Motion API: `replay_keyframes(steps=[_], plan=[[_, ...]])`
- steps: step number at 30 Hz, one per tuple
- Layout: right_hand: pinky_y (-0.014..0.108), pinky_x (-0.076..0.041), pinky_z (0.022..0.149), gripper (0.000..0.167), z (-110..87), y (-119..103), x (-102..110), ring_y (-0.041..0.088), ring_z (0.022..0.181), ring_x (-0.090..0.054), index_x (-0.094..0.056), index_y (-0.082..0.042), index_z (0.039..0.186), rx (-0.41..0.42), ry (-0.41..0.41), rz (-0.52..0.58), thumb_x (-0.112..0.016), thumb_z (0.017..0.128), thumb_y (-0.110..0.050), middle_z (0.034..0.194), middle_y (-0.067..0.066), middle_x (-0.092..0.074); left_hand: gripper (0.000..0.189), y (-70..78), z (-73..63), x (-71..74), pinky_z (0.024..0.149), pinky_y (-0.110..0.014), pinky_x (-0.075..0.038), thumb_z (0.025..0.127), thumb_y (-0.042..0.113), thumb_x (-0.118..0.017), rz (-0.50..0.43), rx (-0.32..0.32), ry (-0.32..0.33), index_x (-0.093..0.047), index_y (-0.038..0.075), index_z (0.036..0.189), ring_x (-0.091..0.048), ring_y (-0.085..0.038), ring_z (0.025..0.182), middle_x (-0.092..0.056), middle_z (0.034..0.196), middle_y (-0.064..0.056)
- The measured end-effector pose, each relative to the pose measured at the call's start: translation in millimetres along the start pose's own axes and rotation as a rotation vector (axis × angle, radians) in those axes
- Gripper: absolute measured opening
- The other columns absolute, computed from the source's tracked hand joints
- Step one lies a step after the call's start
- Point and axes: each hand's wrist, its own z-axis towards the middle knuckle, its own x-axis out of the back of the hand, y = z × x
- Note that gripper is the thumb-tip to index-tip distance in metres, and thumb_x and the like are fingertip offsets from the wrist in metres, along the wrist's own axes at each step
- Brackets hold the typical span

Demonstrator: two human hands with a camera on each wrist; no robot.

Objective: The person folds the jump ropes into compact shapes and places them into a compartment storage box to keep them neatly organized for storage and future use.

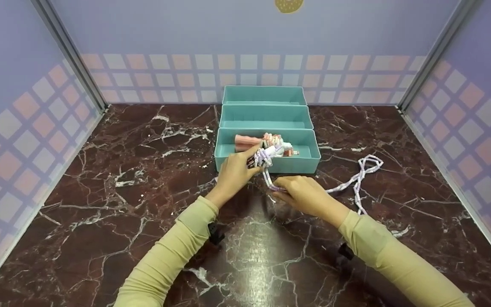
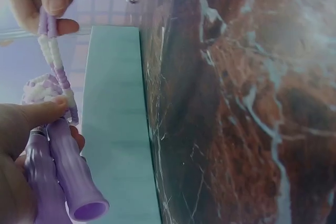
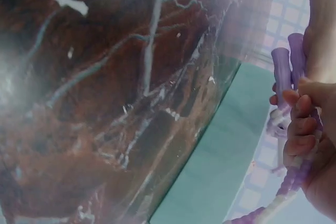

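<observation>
My left hand [image 1: 233, 171] grips two purple jump-rope handles [image 2: 76, 169] side by side, its thumb over purple and white beaded rope [image 2: 63, 80] at their upper ends. Some of that rope is bundled there. To the right, my right hand [image 1: 303, 192] holds a doubled stretch of the same rope, its fingers curled round it. The rope's loose end [image 1: 359, 179] trails onto the table beyond the right hand. Both hands are just in front of the nearest teal bin [image 1: 292, 165], in which a coral jump rope [image 1: 245, 143] with coral and white beads lies.
Two more teal bins [image 1: 267, 111] stand in a row behind the nearest one, close to the patterned back wall [image 1: 164, 76]. The dark red marbled table [image 1: 143, 238] spreads around them, with side walls [image 1: 36, 111] on the left and right.
</observation>
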Motion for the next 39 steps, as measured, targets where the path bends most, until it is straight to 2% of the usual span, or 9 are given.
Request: replay_keyframes(steps=[5,9,12,15,19,24,29,35,39], plan=[[0.041,-0.051,0.055,0.017,0.8,1.6,6.4,0.024,0.061,-0.062,-0.063,-0.012,0.083,0.053,0.044,-0.060,-0.077,0.090,-0.021,0.072,0.001,-0.064,0.063,0.9,-2.9,1.3,0.074,-0.053,-0.058,0.084,0.021,-0.084,0.107,-0.089,-0.046,-0.061,0.018,0.143,-0.073,-0.039,0.089,-0.075,0.113,-0.018],[0.037,-0.048,0.050,0.024,2.2,1.2,15.7,0.020,0.056,-0.055,-0.058,-0.013,0.079,0.099,0.039,-0.079,-0.080,0.086,-0.020,0.071,0.000,-0.061,0.063,5.7,-5.7,2.4,0.070,-0.053,-0.058,0.084,0.018,-0.083,0.174,-0.154,-0.079,-0.061,0.019,0.143,-0.073,-0.039,0.085,-0.076,0.108,-0.018],[0.036,-0.047,0.049,0.024,3.4,0.8,22.8,0.018,0.055,-0.053,-0.058,-0.013,0.078,0.128,0.018,-0.102,-0.080,0.085,-0.020,0.073,0.000,-0.062,0.060,11.0,-7.4,1.0,0.065,-0.051,-0.058,0.083,0.017,-0.083,0.258,-0.222,-0.090,-0.063,0.021,0.140,-0.072,-0.036,0.081,-0.077,0.098,-0.016],[0.036,-0.049,0.049,0.021,3.9,1.6,28.0,0.019,0.056,-0.057,-0.061,-0.013,0.080,0.152,0.007,-0.120,-0.079,0.086,-0.022,0.075,0.000,-0.065,0.056,17.5,-9.8,-1.2,0.058,-0.044,-0.057,0.084,0.015,-0.081,0.371,-0.295,-0.102,-0.065,0.024,0.137,-0.070,-0.030,0.072,-0.075,0.086,-0.011],[0.035,-0.052,0.053,0.017,2.8,3.8,35.2,0.020,0.061,-0.062,-0.067,-0.011,0.087,0.177,0.024,-0.104,-0.079,0.087,-0.023,0.078,0.002,-0.068,0.054,27.6,-16.7,-3.3,0.057,-0.035,-0.053,0.085,0.010,-0.075,0.484,-0.392,-0.137,-0.066,0.027,0.135,-0.066,-0.022,0.064,-0.073,0.080,-0.005],[0.036,-0.054,0.057,0.020,0.6,8.6,40.8,0.021,0.066,-0.065,-0.071,-0.011,0.096,0.177,0.035,-0.076,-0.079,0.087,-0.026,0.082,0.002,-0.069,0.040,34.1,-27.7,-5.0,0.061,-0.034,-0.051,0.086,0.013,-0.074,0.487,-0.470,-0.170,-0.067,0.023,0.125,-0.067,-0.021,0.065,-0.074,0.082,-0.001],[0.036,-0.057,0.063,0.021,-0.4,13.4,40.8,0.020,0.071,-0.068,-0.072,-0.011,0.096,0.153,0.019,-0.039,-0.076,0.089,-0.030,0.087,0.002,-0.072,0.036,32.5,-35.8,-6.4,0.060,-0.036,-0.051,0.086,0.019,-0.077,0.427,-0.490,-0.200,-0.068,0.017,0.121,-0.066,-0.024,0.064,-0.074,0.082,-0.001],[0.037,-0.059,0.067,0.020,1.2,16.3,41.8,0.019,0.076,-0.070,-0.074,-0.014,0.098,0.132,0.000,0.015,-0.075,0.090,-0.032,0.092,0.000,-0.073,0.025,31.2,-39.3,-6.8,0.066,-0.039,-0.054,0.080,0.013,-0.081,0.381,-0.520,-0.197,-0.069,0.011,0.102,-0.068,-0.024,0.067,-0.074,0.081,-0.003],[0.035,-0.059,0.070,0.019,2.9,18.2,43.2,0.017,0.078,-0.070,-0.075,-0.016,0.100,0.132,-0.020,0.071,-0.075,0.090,-0.033,0.094,-0.002,-0.072,0.040,30.2,-40.2,-5.8,0.068,-0.037,-0.053,0.080,0.021,-0.084,0.393,-0.532,-0.215,-0.069,0.014,0.116,-0.071,-0.022,0.072,-0.077,0.088,-0.001]])
